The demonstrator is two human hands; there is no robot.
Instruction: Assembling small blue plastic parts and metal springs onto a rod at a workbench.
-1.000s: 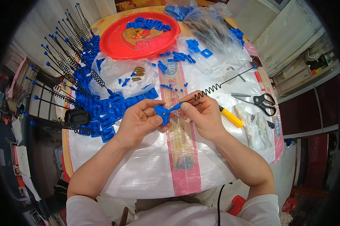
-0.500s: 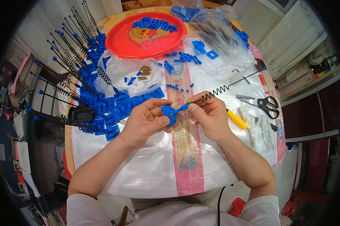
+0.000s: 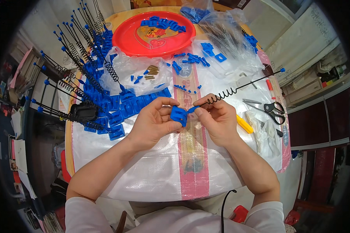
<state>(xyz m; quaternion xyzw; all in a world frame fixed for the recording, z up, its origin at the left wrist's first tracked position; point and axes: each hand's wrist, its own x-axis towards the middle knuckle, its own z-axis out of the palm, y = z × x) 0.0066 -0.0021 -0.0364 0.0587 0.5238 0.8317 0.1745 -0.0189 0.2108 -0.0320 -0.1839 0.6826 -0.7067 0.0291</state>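
Observation:
Between the fingers of my left hand (image 3: pixel 155 120) is a blue plastic base (image 3: pixel 178 116), a small block with a hole in its face. My right hand (image 3: pixel 217 119) pinches a narrow blue connector (image 3: pixel 193 109) that meets the base's right side. From that connector a black coiled spring (image 3: pixel 221 95) runs up and right past my right fingers. It straightens into a thin rod tipped with a blue bead (image 3: pixel 282 70). Both hands are above the white sheet, near the middle of the table. My fingers partly cover the base's edges and the spring's lower end.
Rows of blue bases with upright springs (image 3: pixel 111 70) crowd the left, beside a black tray (image 3: pixel 84 111). A red tray (image 3: pixel 122 42) stands at the back. Brass pins (image 3: pixel 153 70) lie on clear plastic. Scissors (image 3: pixel 273 108) and a yellow handle (image 3: pixel 244 124) lie right.
The blue base has turned in my left fingers, so its broad face with the hole now shows. The spring's beaded tip has shifted slightly right, and the whole view has moved a little.

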